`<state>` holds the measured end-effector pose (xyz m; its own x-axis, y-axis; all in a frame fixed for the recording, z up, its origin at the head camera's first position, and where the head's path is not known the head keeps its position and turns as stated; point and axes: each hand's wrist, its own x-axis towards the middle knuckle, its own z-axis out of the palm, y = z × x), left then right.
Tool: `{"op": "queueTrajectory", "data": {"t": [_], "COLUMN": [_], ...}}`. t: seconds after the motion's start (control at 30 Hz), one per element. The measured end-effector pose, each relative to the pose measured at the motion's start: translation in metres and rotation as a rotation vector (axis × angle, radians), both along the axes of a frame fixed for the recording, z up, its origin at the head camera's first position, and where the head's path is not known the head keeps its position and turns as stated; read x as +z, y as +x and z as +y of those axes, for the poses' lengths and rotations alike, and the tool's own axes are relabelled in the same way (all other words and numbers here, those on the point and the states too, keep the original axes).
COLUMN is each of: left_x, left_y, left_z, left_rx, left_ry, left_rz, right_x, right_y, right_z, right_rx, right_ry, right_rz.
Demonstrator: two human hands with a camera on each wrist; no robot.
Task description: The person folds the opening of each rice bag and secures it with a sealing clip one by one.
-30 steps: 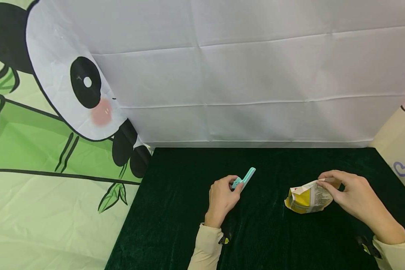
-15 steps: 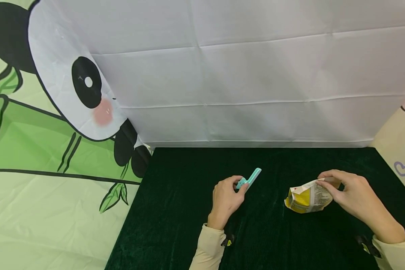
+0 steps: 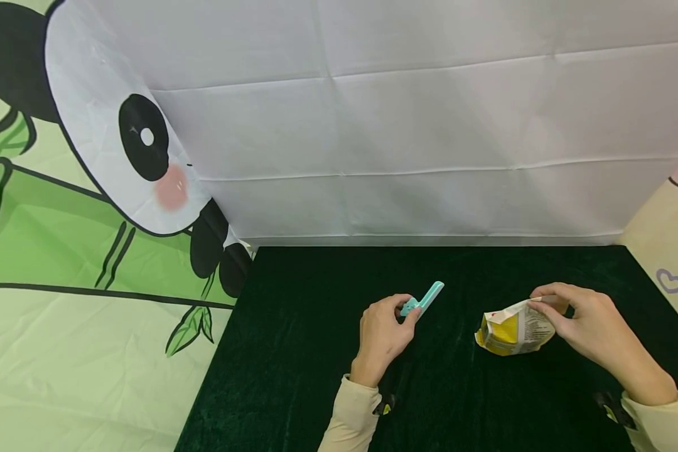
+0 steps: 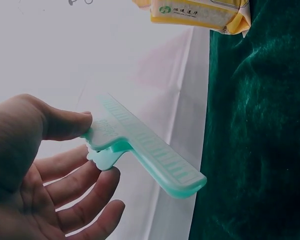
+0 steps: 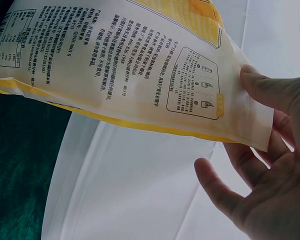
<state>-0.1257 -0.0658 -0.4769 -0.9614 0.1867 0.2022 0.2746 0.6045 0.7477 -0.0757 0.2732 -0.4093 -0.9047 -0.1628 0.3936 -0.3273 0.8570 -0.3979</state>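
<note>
My left hand (image 3: 381,336) pinches the handles of a mint-green bag sealing clip (image 3: 431,296) between thumb and fingers. In the left wrist view the clip (image 4: 160,150) has a long flat bar, and its two short handles sit at the fingertips. Over on the right, my right hand (image 3: 590,323) holds the top edge of a yellow and white food packet (image 3: 516,329). The right wrist view shows the packet (image 5: 120,75) covered in small printed text, its pale end pinched by the thumb and fingers. Clip and packet are apart.
A dark green velvet cloth (image 3: 294,376) covers the table under both hands. A white fabric backdrop (image 3: 429,125) rises at the table's far edge, and a printed panda sheet (image 3: 118,176) hangs at the left. A cream sheet (image 3: 667,251) stands at the right.
My left hand, with the clip in it, has shifted slightly to the right toward the packet. The right hand and packet have hardly moved.
</note>
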Motion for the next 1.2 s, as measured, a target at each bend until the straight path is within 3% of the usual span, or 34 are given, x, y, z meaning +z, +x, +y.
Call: {"op": "queueTrajectory", "data": {"t": [0.3, 0.8, 1.2], "left_x": [0.003, 0.006, 0.007], "left_y": [0.002, 0.005, 0.001], "left_z": [0.005, 0.026, 0.045], "left_rx": [0.014, -0.046, -0.069], "left_ry": [0.000, -0.002, -0.035], "left_rz": [0.032, 0.064, 0.072], "right_x": [-0.004, -0.008, -0.006], "right_y": [-0.001, -0.013, -0.024], "right_z": [0.003, 0.011, 0.019], "right_rx": [-0.009, 0.019, 0.032], "right_ry": [-0.001, -0.015, -0.017], "right_rz": [0.000, 0.018, 0.022]}}
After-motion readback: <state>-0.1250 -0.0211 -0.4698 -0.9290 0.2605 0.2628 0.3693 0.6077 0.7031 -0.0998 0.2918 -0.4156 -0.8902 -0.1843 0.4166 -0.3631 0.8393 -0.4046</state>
